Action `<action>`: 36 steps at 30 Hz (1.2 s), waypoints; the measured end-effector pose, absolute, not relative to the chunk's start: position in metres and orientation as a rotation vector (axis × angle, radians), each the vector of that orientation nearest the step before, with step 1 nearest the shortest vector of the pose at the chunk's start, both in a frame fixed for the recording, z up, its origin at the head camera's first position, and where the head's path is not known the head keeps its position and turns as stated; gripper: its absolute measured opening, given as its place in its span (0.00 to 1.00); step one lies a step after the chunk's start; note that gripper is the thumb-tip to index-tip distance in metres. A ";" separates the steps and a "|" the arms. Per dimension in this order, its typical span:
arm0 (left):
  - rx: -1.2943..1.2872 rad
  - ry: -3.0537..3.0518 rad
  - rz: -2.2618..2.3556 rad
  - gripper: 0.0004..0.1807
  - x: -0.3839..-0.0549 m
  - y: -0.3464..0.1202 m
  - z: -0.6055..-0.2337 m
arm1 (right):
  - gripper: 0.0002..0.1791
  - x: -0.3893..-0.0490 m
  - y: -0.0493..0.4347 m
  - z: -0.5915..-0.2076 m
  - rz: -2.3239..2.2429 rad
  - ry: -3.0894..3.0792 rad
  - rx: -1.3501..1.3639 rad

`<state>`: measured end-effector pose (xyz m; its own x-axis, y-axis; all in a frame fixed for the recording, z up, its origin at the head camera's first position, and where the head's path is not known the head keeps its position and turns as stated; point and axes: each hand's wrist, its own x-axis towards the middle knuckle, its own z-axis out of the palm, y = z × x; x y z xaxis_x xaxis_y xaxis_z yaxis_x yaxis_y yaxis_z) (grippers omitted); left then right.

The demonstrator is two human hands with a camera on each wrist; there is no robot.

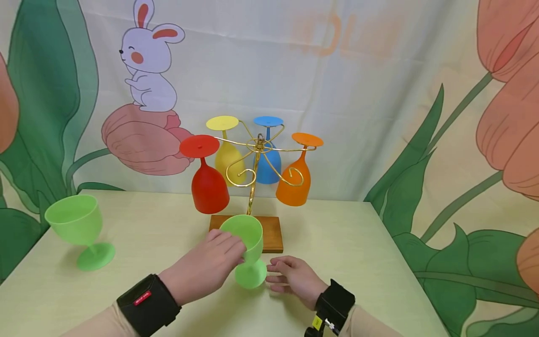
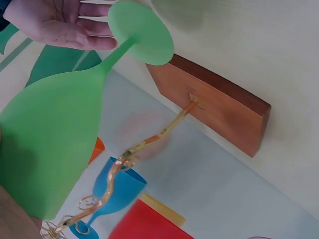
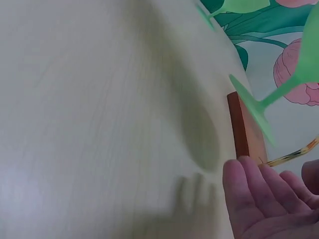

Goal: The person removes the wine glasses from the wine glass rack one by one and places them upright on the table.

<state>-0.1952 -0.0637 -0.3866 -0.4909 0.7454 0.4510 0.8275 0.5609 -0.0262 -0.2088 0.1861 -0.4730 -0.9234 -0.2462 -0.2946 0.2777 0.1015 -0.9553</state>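
My left hand (image 1: 208,267) grips a green plastic goblet (image 1: 251,236) by its bowl, held upright in front of the rack. In the left wrist view the goblet's foot (image 2: 142,32) is off the table. Beside that foot, my right hand (image 1: 294,278) has its fingers extended and holds nothing; the right wrist view also shows its fingers (image 3: 266,184) straight. Behind the goblet stands a gold wire glass rack (image 1: 254,187) on a wooden base (image 1: 271,234). Upside down on its arms hang a red goblet (image 1: 209,187), a yellow one (image 1: 227,159), a blue one (image 1: 268,164) and an orange one (image 1: 296,180).
Another green goblet (image 1: 80,220) stands upright at the table's left side. The pale table (image 1: 349,262) ends at a printed cloth backdrop (image 1: 337,103) with a rabbit and tulips. Two curled wire hooks of the rack, at the front, carry no goblet.
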 end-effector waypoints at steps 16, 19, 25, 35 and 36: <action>-0.945 -2.551 -0.274 0.12 -0.206 -0.144 -0.403 | 0.27 -0.221 0.219 -0.446 -0.926 3.005 -0.282; -0.850 -2.565 -0.252 0.10 -0.214 -0.156 -0.402 | 0.30 -0.223 0.224 -0.448 -0.793 3.057 -0.285; -0.707 -2.585 -0.260 0.09 -0.237 -0.180 -0.399 | 0.34 -0.228 0.234 -0.453 -0.603 3.140 -0.304; -0.602 -2.674 -0.210 0.06 -0.267 -0.206 -0.406 | 0.38 -0.227 0.249 -0.460 -0.599 3.110 -0.214; -0.599 -2.691 -0.215 0.05 -0.269 -0.207 -0.406 | 0.38 -0.226 0.249 -0.460 -0.606 3.103 -0.217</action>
